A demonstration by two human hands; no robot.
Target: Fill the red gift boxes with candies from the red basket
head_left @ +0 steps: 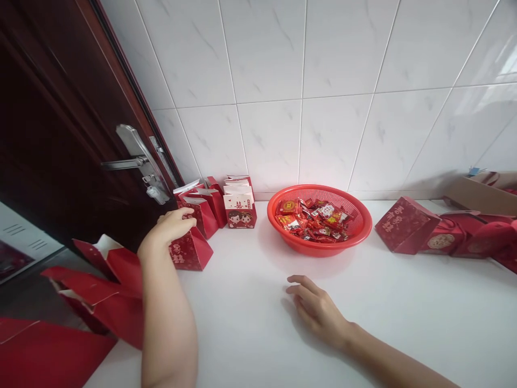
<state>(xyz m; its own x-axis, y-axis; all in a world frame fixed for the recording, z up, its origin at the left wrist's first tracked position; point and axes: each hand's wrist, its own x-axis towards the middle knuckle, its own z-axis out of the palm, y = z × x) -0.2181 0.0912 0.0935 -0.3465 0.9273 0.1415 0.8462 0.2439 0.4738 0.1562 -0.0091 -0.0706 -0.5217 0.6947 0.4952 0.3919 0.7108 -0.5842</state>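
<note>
My left hand [172,223] is closed over the top of a red gift box [191,250] with pale printed characters; the box stands on the white table, and its upper edge is partly hidden by my fingers. Just behind it are more red gift boxes [208,207] with their tops up. My right hand [317,307] hovers low over or rests on the table, in front of the candy basket, fingers loosely bent and apart, with nothing in them. The red plastic basket [278,234] holds many red-wrapped sweets [319,218].
Small boxes with cartoon faces [241,215] stand by the tiled wall. Several red boxes [109,296] line the left edge, near a dark door [60,108]. To the right are a tilted red box [406,223], other red packages [444,237] and a cardboard box [476,194].
</note>
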